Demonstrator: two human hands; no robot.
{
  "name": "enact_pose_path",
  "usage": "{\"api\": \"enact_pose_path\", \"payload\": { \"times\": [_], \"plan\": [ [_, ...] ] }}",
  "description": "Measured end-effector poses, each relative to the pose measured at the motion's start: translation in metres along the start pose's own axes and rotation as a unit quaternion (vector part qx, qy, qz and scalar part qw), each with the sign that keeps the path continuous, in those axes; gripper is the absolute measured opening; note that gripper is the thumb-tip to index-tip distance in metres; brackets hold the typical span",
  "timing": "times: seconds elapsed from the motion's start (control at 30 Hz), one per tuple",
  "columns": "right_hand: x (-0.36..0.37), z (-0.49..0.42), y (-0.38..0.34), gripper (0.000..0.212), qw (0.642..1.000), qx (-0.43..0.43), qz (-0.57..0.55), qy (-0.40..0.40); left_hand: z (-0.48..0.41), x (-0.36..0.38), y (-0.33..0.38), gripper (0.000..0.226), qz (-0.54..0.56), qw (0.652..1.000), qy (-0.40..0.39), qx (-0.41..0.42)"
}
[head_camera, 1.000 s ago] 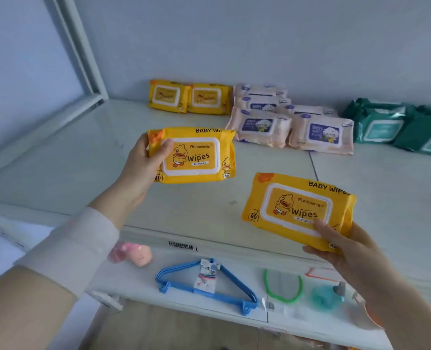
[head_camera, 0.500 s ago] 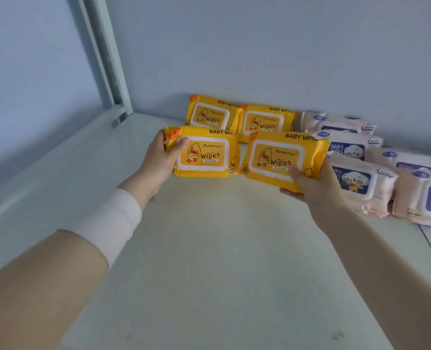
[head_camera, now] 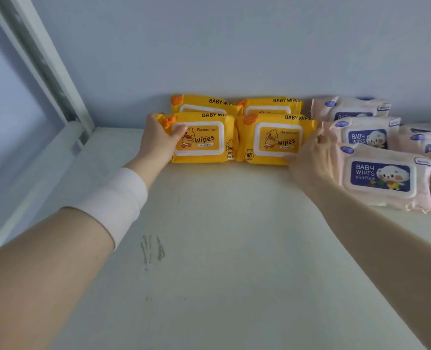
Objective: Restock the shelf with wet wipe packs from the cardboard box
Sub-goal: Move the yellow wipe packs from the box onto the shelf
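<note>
Yellow duck-print left pack (head_camera: 201, 138) and right pack (head_camera: 272, 140) lowered from mid-air onto shelf (head_camera: 222, 248), fronting back row (head_camera: 272, 103) | left hand (head_camera: 159, 142) grips its pack | right hand (head_camera: 310, 160) touching, grip unclear | release pending.

At 12 o'clock on the shelf (head_camera: 222, 236), the front-left yellow pack (head_camera: 204, 140) reads "BABY WI…" along its top edge, with "Runbeimian" and "Wipes" on its lid label. The front-right yellow pack (head_camera: 277, 142) shows "BABY WIPES", "Wipes" and "80" at its 7 o'clock corner. Behind them, the back-left yellow pack (head_camera: 201, 102) shows "BABY WI…" and the back-right yellow pack (head_camera: 272, 103) "BABY WIPES". At 3 o'clock, the near pink pack (head_camera: 381, 174) and the middle pink pack (head_camera: 361, 137) each carry "BABY WIPES" on a blue label. The finer print is unreadable.
</note>
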State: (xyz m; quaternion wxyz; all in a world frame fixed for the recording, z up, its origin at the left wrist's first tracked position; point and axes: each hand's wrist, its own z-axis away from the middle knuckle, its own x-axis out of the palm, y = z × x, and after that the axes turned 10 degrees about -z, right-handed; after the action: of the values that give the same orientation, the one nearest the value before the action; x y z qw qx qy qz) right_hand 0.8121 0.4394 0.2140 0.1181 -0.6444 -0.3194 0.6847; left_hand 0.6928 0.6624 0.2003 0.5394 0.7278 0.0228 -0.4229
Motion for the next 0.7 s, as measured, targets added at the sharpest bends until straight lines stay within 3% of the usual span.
{"api": "enact_pose_path", "payload": {
  "times": [0.13, 0.23, 0.33, 0.4, 0.47, 0.57, 0.7],
  "plan": [
    [-0.009, 0.013, 0.001, 0.076, 0.995, -0.062, 0.074, -0.03, 0.016, 0.0, 0.025, 0.091, -0.211, 0.974, 0.039, 0.076],
    [-0.041, 0.029, 0.01, 0.065, 0.978, -0.157, 0.122, -0.067, 0.038, 0.008, 0.07, 0.07, -0.406, 0.884, -0.016, 0.23],
    [-0.095, 0.045, 0.031, 0.055, 0.973, -0.173, 0.12, -0.094, 0.08, 0.021, 0.137, 0.047, -0.524, 0.771, -0.132, 0.337],
    [-0.14, 0.06, 0.057, 0.057, 0.972, -0.156, 0.139, -0.108, 0.123, 0.036, 0.186, 0.048, -0.588, 0.693, -0.23, 0.348],
    [-0.188, 0.081, 0.093, 0.057, 0.962, -0.131, 0.19, -0.147, 0.172, 0.058, 0.233, 0.048, -0.617, 0.639, -0.291, 0.354],
    [-0.259, 0.126, 0.165, 0.062, 0.939, -0.063, 0.263, -0.214, 0.254, 0.101, 0.294, 0.041, -0.603, 0.614, -0.341, 0.377],
    [-0.344, 0.188, 0.287, 0.065, 0.93, 0.079, 0.279, -0.227, 0.372, 0.182, 0.362, 0.046, -0.563, 0.584, -0.434, 0.392]
  ]
}}
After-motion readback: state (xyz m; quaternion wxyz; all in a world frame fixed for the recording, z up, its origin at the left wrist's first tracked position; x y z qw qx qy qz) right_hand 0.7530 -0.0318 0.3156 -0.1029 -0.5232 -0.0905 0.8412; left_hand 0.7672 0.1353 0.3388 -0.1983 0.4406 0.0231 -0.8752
